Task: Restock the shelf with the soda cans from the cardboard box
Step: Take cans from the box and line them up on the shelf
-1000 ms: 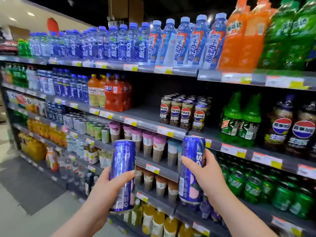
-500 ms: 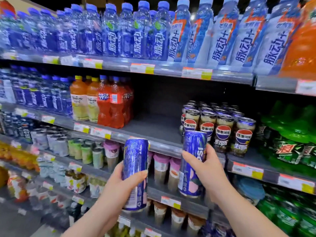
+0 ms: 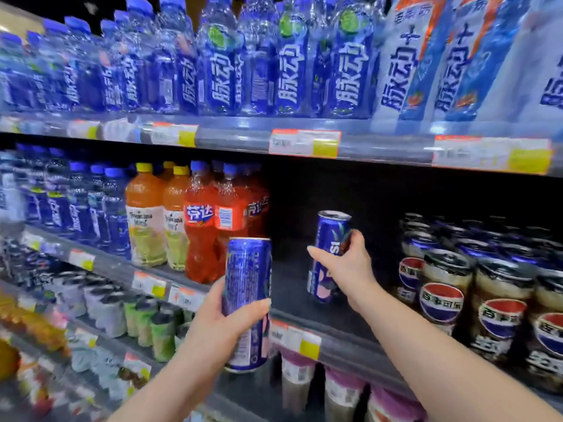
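Observation:
My right hand grips a tall blue Pepsi can and holds it upright inside the dark gap of the second shelf, just above the shelf board. My left hand grips a second tall blue can in front of the shelf edge, lower and to the left. The gap lies between red Fanta bottles on the left and a block of Pepsi cans on the right. The cardboard box is out of view.
Blue water bottles fill the top shelf overhead. Orange juice bottles stand left of the Fanta. Cups with purple lids and green drinks line the shelf below. Price tags run along each shelf edge.
I have come closer to the shelf. My right hand has pushed its can forward into the gap on the second shelf. My left hand has risen with its can toward the shelf edge.

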Demonstrator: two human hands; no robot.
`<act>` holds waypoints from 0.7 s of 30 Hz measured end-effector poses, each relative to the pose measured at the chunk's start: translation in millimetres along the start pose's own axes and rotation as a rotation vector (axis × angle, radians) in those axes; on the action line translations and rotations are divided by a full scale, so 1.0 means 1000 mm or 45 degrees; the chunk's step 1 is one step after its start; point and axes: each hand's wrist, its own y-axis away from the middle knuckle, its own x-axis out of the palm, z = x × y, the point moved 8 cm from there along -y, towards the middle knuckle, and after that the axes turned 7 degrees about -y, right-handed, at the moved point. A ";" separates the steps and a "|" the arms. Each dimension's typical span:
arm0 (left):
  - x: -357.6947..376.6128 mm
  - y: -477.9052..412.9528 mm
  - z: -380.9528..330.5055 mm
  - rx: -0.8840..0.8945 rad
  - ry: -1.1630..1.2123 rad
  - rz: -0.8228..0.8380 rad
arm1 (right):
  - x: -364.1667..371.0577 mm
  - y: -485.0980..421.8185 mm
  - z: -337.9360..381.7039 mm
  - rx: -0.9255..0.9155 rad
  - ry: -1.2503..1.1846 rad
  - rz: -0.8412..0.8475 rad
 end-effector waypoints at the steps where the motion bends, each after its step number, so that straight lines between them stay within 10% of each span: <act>1: -0.002 -0.009 0.002 0.006 -0.005 0.018 | 0.005 -0.011 -0.005 0.004 0.017 -0.019; 21: -0.007 -0.118 0.030 -0.006 0.022 0.417 | 0.056 -0.099 -0.071 0.187 0.323 -0.107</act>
